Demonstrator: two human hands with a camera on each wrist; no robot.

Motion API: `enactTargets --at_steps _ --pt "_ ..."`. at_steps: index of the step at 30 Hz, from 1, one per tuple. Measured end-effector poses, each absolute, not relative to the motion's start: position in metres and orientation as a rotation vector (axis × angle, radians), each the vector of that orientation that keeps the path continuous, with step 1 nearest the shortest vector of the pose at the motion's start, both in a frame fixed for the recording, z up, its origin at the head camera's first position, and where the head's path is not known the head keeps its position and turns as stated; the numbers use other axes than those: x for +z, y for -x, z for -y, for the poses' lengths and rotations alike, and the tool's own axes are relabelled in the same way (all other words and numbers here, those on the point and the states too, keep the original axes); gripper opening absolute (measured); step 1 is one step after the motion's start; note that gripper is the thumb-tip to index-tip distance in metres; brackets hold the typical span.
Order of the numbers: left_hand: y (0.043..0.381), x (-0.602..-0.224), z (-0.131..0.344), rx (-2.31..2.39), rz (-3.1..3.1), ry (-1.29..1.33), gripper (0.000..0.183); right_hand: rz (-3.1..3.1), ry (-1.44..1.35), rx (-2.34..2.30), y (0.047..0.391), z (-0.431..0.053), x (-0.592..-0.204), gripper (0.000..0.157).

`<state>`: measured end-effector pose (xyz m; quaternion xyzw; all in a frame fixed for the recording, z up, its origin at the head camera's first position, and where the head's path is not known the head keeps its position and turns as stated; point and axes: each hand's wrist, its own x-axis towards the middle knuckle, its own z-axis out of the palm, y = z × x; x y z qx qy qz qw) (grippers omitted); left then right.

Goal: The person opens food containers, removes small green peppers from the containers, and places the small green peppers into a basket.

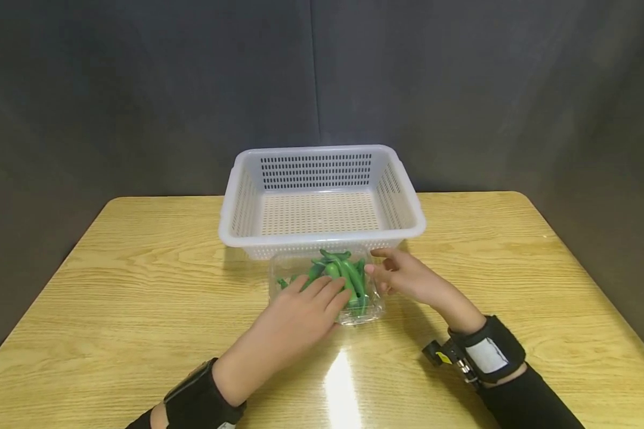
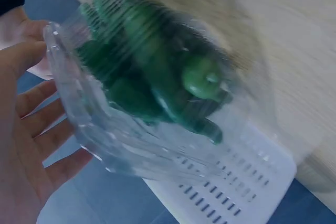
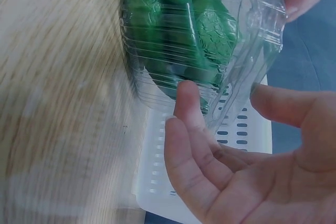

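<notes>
A clear plastic clamshell box [image 1: 287, 262] holds several green vegetables, including long green chili peppers [image 1: 354, 277]. The box stands on the table against the near side of a white basket. My left hand [image 1: 303, 316] lies across the box's near left part, fingers extended over its top. In the left wrist view, those fingers [image 2: 52, 121] look straight, and the thumb is at the plastic rim. At the box's right end is my right hand [image 1: 402, 277], its fingers loosely bent and thumb apart. From the right wrist view, I cannot tell whether a fingertip [image 3: 187, 95] touches the plastic.
Behind the box, the white perforated basket [image 1: 322, 240] stands near the table's far edge. The wooden table [image 1: 139, 286] extends to both sides. A dark grey curtain [image 1: 193, 89] hangs behind it. Both wrists wear black bands with devices [image 1: 488, 351].
</notes>
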<state>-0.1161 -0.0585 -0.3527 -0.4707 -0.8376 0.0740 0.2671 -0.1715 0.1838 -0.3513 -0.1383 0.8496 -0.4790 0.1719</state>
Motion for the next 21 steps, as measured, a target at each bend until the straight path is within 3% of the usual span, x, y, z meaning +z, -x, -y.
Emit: enactTargets --at_steps 10,21 --pt "0.112 -0.344 0.035 0.147 2.266 1.275 0.034 -2.412 0.412 -1.352 0.173 -0.184 -0.353 0.058" --pt "0.113 -0.342 0.017 0.113 2.346 1.188 0.039 -2.404 0.393 -1.357 0.173 -0.184 -0.354 0.057"
